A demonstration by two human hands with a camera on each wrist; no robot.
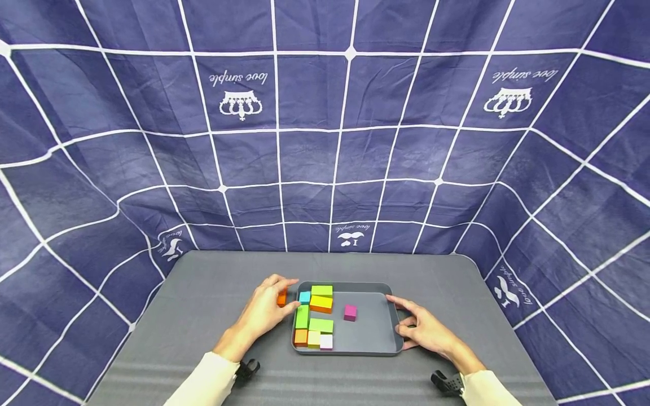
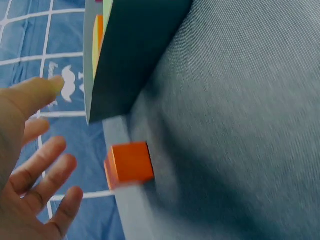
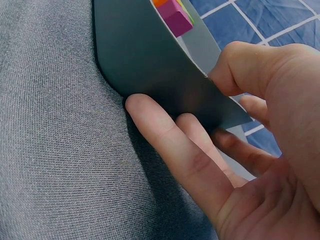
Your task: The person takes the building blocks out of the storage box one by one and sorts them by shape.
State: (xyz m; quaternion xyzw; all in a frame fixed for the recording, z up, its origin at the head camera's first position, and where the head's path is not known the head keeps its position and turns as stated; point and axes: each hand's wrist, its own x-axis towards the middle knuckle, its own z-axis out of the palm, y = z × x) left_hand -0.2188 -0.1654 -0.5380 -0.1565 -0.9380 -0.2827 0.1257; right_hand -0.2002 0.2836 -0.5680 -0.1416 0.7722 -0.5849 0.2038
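Observation:
A grey rectangular tray (image 1: 355, 354) lies on the table, with several coloured blocks grouped at its left end. Apart from them, a magenta block (image 1: 350, 313) sits near the tray's middle. An orange block (image 2: 131, 164) stands on the table just outside the tray's left wall. Around that block my left hand (image 1: 264, 304) hovers with spread, relaxed fingers, and a gap separates them from it in the left wrist view. My right hand (image 1: 424, 327) grips the tray's right end, thumb at the rim and fingers (image 3: 165, 135) against the outer wall.
Inside the tray are lime green (image 1: 321, 325), yellow (image 1: 321, 301), cyan (image 1: 304, 297) and white (image 1: 326, 341) blocks, among others. The grey table (image 1: 203, 316) ends at a dark blue curtain (image 1: 310, 158) with white lines, which also runs along both sides.

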